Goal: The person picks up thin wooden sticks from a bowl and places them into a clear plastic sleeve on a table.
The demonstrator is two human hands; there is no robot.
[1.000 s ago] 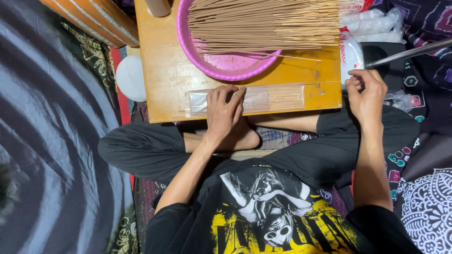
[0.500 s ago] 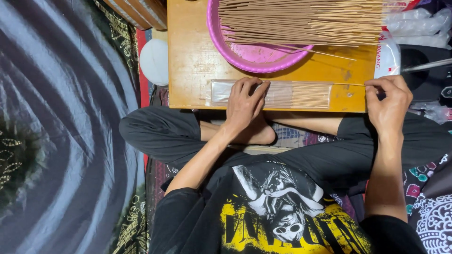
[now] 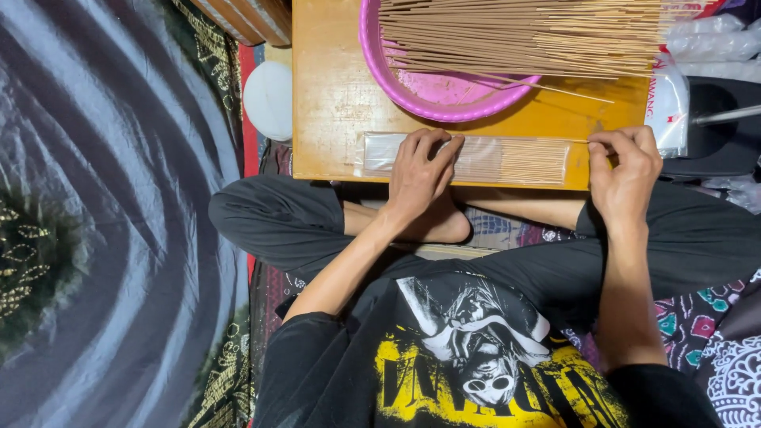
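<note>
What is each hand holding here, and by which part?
The left hand presses flat on the middle of the clear plastic sleeve. The right hand pinches the outer ends of thin sticks entering the sleeve's open end.

1. The surface (image 3: 333,103) is a low orange-brown wooden board.
2. A pink round basin (image 3: 444,91) sits at its far side, filled with thin tan sticks (image 3: 523,36).
3. A clear plastic sleeve (image 3: 476,158), partly filled with sticks, lies flat along its near edge.
</note>
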